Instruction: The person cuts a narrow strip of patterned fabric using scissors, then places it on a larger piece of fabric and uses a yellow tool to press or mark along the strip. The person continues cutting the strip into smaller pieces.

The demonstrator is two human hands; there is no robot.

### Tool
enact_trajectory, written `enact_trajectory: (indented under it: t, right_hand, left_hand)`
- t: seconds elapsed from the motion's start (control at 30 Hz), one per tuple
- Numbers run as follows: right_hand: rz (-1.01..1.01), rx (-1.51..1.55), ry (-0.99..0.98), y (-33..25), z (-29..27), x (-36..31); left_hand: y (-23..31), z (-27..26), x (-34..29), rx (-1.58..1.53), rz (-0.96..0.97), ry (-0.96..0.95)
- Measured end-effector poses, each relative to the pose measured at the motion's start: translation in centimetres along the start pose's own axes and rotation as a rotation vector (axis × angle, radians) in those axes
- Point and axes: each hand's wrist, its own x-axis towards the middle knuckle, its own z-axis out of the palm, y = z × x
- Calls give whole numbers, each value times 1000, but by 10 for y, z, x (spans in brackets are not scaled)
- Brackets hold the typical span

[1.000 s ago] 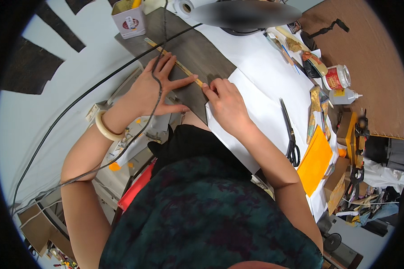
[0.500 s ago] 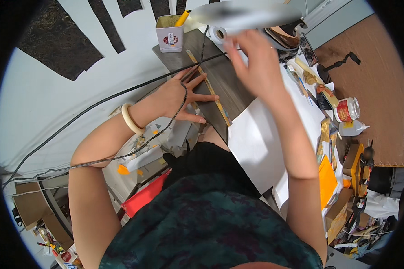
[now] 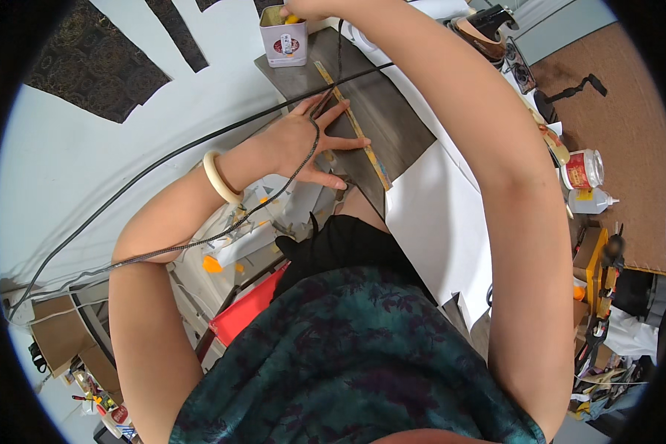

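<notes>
My left hand (image 3: 292,144) lies with fingers spread over a narrow yellowish ruler (image 3: 378,167), its fingertips pressing on it. Under the ruler is a dark grey sheet (image 3: 392,122) with a wood-like grain. My right hand (image 3: 312,7) reaches to a pale square tin (image 3: 285,46) at the far end, partly cut off by the upper edge. Its fingertips close on a yellow-handled tool (image 3: 292,19) standing in the tin; the tool's lower part is hidden. A braided cord (image 3: 312,148) runs across my left hand, and a black cable (image 3: 192,155) crosses above it.
White paper (image 3: 440,222) lies right of the grey sheet. Dark patterned pieces (image 3: 96,66) are on the white surface at left. Scraps fill a tray-like space (image 3: 251,255) below my left arm. At right stand a red-labelled jar (image 3: 582,170) and a squeeze bottle (image 3: 590,201).
My right hand has moved away from above the sheet, up and left to the tin. The blurred pale object near it no longer shows there. My left hand stays on the ruler.
</notes>
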Motion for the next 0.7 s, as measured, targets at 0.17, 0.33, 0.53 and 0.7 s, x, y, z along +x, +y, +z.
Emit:
enact_trajectory:
  t: [0.17, 0.33, 0.53, 0.7]
  right_hand:
    - [135, 61, 272, 32, -43, -32]
    - [467, 509, 953, 25, -73, -152]
    - [530, 912, 575, 27, -123, -351]
    - [723, 897, 379, 30, -91, -392]
  left_hand:
    - [-2, 2, 0, -24, 1, 11]
    - [-8, 10, -15, -19, -20, 22]
    - [-23, 2, 7, -60, 63, -56]
    - [-34, -9, 6, -113, 16, -127]
